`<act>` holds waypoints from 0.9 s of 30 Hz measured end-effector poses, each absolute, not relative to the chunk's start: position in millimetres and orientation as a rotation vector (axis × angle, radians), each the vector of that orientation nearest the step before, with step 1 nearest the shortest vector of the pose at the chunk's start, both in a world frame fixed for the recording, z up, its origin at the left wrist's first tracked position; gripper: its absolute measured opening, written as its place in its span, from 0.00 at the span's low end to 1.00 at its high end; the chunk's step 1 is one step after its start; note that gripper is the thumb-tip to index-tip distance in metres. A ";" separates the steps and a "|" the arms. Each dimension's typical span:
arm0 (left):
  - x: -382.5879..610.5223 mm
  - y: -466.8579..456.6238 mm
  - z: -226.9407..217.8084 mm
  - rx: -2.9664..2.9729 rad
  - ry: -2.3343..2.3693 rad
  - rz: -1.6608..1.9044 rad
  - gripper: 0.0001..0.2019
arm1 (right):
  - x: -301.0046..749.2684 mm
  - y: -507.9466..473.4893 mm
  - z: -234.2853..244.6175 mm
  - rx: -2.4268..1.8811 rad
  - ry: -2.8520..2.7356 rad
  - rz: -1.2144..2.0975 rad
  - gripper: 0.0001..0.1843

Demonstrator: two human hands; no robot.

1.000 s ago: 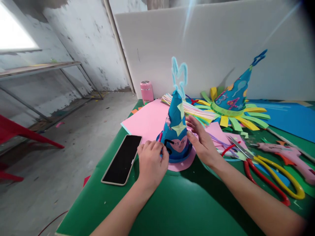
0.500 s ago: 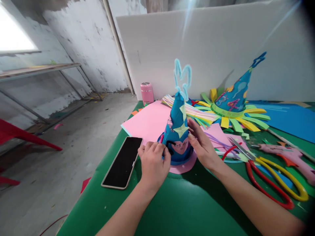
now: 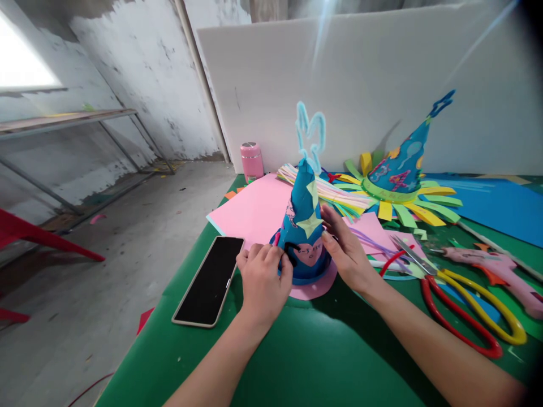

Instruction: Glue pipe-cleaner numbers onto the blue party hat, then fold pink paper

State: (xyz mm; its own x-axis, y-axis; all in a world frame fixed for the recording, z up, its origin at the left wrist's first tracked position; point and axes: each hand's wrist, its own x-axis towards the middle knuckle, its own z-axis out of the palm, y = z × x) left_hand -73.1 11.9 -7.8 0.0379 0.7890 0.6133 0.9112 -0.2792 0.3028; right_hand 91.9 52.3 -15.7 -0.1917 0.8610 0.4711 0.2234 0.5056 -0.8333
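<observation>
A blue paper party hat stands upright on a round pink paper base. It carries pale green stars, a pink heart with small drawn marks and a light blue pipe cleaner shape at its tip. My left hand is closed at the hat's lower left, its fingertips on a bent black pipe cleaner. Part of that pipe cleaner is hidden behind my fingers. Curved along the hat's right side, my right hand holds it with thumb and fingers.
A phone lies left of my hand. Scissors and a pink glue gun are on the right. Behind are pipe cleaners, a second party hat and a pink canister. The green table's edge runs along the left.
The view has shifted very slightly, so things appear a little further left. Both hands keep their places at the hat.
</observation>
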 end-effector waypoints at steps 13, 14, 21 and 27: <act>-72.9 12.1 -7.4 -2.127 -1.754 -1.056 0.08 | 81.1 44.3 -9.4 -0.992 -1.760 0.599 0.41; -72.9 12.0 -7.5 -2.127 -1.754 -1.051 0.08 | 79.7 44.1 -9.8 -0.996 -1.756 0.586 0.43; -73.2 12.7 -7.9 -2.115 -1.747 -1.037 0.07 | 73.1 43.4 -10.7 -1.059 -1.751 0.505 0.47; -72.6 12.1 -5.5 -2.103 -1.736 -1.055 0.07 | 69.9 43.8 -13.4 -1.085 -1.730 0.470 0.48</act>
